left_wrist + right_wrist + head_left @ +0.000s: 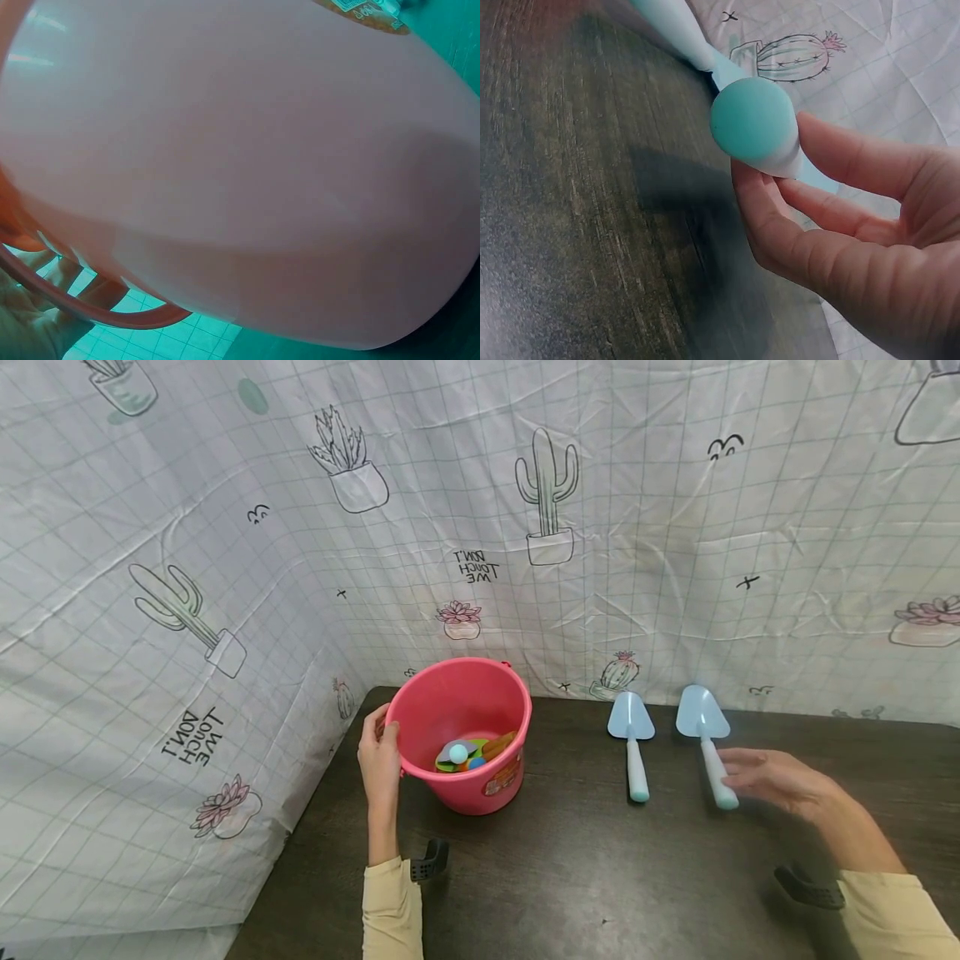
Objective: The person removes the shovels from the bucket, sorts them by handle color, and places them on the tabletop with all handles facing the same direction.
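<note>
A pink bucket (457,789) stands tilted on the table, with my left hand (381,764) gripping its rim on the left side. Fingers of that hand also show by the bucket handle (142,319) in the left wrist view. Inside lie several small toys, among them a pale blue ball (458,754) and a brown piece (498,745). On the right, my right hand (783,783) pinches the white grip of a light blue toy trowel (703,714) between thumb and fingers. Its green end cap (750,116) faces the right wrist camera.
A second light blue toy trowel (634,764) lies on the dark table (570,860) between the bucket and the held trowel. White cloth (637,510) with cactus drawings hangs behind and to the left, meeting the table's back edge.
</note>
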`<state>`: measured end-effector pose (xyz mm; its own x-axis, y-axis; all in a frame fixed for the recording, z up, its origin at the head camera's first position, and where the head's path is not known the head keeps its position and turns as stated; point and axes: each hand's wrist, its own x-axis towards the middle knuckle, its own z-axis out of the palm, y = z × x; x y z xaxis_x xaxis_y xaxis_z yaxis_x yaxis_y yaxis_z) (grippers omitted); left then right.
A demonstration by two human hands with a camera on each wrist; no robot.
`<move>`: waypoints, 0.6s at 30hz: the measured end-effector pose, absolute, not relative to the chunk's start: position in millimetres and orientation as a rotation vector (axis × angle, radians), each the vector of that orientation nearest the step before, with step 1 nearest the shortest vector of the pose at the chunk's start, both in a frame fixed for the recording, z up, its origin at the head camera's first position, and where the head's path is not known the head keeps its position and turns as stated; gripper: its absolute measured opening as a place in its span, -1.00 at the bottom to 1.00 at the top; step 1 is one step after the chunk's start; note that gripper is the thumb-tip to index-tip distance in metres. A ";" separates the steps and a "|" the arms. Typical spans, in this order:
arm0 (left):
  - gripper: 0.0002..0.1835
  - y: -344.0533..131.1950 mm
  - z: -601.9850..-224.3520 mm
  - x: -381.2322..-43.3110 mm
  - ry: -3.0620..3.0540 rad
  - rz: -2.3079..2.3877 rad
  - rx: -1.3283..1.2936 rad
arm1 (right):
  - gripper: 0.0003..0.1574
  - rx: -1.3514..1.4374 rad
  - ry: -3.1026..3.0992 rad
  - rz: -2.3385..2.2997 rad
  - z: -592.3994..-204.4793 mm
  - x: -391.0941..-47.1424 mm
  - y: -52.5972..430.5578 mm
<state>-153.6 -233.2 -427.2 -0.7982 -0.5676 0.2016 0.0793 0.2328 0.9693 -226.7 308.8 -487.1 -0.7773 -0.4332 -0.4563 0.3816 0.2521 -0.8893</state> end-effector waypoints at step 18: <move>-0.58 -233.0 -427.2 -152.7 -1.989 -1.604 0.453 | -0.08 -0.076 1.925 -1.510 -494.4 -227.1 307.0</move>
<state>-152.7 -233.0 -427.2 -0.7976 -0.5696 0.1982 0.0733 0.2348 0.9693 -227.1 307.0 -494.4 -0.7666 -0.4381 -0.4694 0.3515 0.3254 -0.8778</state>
